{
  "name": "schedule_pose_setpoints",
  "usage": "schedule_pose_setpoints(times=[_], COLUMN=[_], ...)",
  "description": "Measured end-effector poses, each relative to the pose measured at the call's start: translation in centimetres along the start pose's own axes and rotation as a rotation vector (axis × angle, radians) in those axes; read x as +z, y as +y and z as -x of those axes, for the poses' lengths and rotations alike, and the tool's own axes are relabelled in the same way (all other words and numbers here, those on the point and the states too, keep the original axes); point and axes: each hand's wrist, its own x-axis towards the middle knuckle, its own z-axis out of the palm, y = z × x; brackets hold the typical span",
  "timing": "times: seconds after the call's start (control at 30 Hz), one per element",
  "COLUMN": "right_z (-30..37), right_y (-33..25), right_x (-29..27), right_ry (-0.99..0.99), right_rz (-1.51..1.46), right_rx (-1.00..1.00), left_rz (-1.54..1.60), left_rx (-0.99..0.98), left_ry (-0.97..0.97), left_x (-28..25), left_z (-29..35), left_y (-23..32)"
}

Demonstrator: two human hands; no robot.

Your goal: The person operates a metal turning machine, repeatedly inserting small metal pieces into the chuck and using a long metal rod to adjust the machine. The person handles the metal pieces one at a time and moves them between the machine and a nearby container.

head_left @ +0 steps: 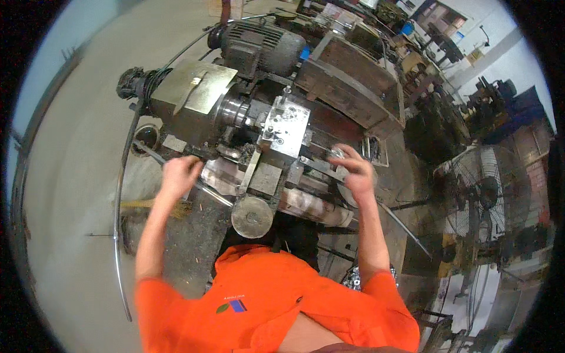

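Observation:
A grimy metal lathe point(182, 126) stands in front of me, its round chuck point(233, 112) facing a bright square steel block point(286, 126) on the slide. My left hand point(180, 175) is over the machine's left front, fingers curled in and partly blurred. A long metal rod point(215, 196) passes behind it; whether the fingers grip the rod or something small is hidden. To the right of the block, my right hand point(356, 172) hovers with fingers bent and apart, close to a small shiny piece point(336, 153). A round metal handwheel point(252, 217) sits nearest my body.
A large ribbed motor point(262, 48) and a rusty steel box point(350, 82) rise behind the lathe. On the right stands a caged fan point(485, 191). Metal shavings point(353, 277) lie by my right elbow, and a straw broom point(156, 206) rests at the left.

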Motion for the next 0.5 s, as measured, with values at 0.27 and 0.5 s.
schedule_pose_setpoints(times=[0.27, 0.5], right_z=[-14.4, -16.9], right_y=[-2.7, -1.0], right_x=[13.1, 16.5], right_ry=[-0.407, -0.499], right_rz=[0.547, 0.564], right_rx=[-0.473, -0.075], left_rz=[-0.458, -0.12], left_rx=[-0.415, -0.658], left_ry=[0.16, 0.183], left_x=[-14.2, -11.0], left_z=[9.0, 17.2], left_y=[-6.4, -10.6])
